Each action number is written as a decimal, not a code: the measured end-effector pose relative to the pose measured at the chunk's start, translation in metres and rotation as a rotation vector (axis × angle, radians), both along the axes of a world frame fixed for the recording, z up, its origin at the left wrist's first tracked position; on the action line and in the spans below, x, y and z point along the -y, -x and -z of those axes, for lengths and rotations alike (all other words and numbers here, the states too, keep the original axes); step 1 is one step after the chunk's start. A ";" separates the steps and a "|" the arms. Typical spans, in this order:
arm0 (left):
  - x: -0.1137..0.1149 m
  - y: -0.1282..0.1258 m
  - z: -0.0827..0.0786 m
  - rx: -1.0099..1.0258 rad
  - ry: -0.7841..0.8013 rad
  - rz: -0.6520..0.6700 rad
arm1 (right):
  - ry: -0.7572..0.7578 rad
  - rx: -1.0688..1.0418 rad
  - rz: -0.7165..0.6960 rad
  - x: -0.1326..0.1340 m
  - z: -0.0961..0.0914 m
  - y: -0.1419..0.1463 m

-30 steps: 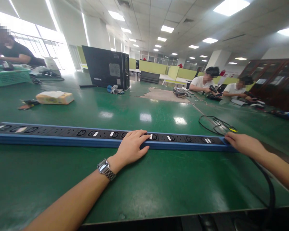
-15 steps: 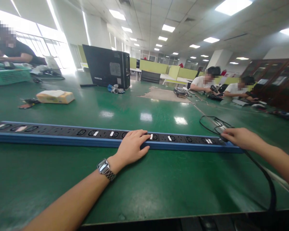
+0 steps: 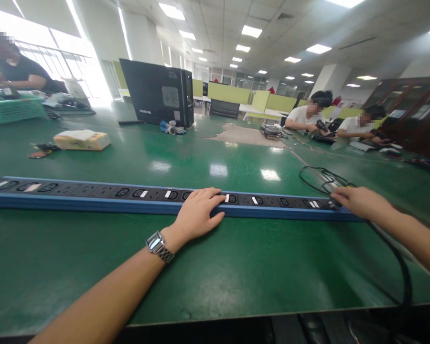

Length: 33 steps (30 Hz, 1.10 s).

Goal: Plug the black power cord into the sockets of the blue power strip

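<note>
A long blue and black power strip (image 3: 103, 191) lies across the green table, with rows of sockets and several small white labels along its top. My left hand (image 3: 199, 214) rests over the middle of it, palm down, fingers stretched and thumb apart on the near edge. At the strip's right end my right hand (image 3: 360, 203) has thumb and fingers pinched together. A small dark piece shows under these fingertips, too small to make out. Beside that hand a black cable (image 3: 397, 255) curves down to the table's front edge, and thinner cable loops (image 3: 313, 174) lie behind it.
A tissue pack (image 3: 81, 140) lies at the left, near a green basket (image 3: 14, 111). Farther back stand a black computer case (image 3: 154, 91) and a pair of gloves (image 3: 172, 128). One person sits at far left; two others work at the right.
The dark piece under my right fingertips sits a little nearer the strip's sockets. My left hand stays on the strip. The view has shifted slightly.
</note>
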<state>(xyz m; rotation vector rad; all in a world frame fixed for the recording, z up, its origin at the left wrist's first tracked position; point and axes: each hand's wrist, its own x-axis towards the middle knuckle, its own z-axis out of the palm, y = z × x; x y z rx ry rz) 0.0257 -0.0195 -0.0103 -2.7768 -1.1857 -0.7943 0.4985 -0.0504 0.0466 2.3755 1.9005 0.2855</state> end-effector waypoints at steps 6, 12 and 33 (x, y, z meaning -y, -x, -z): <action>0.000 0.000 -0.001 -0.006 0.002 0.000 | 0.107 0.047 0.033 0.005 0.003 0.019; 0.000 -0.001 -0.001 -0.003 -0.001 0.001 | 0.020 0.019 0.063 0.003 -0.034 0.012; 0.002 0.001 -0.001 0.001 0.013 0.011 | 0.094 -0.021 -0.187 -0.028 -0.013 0.105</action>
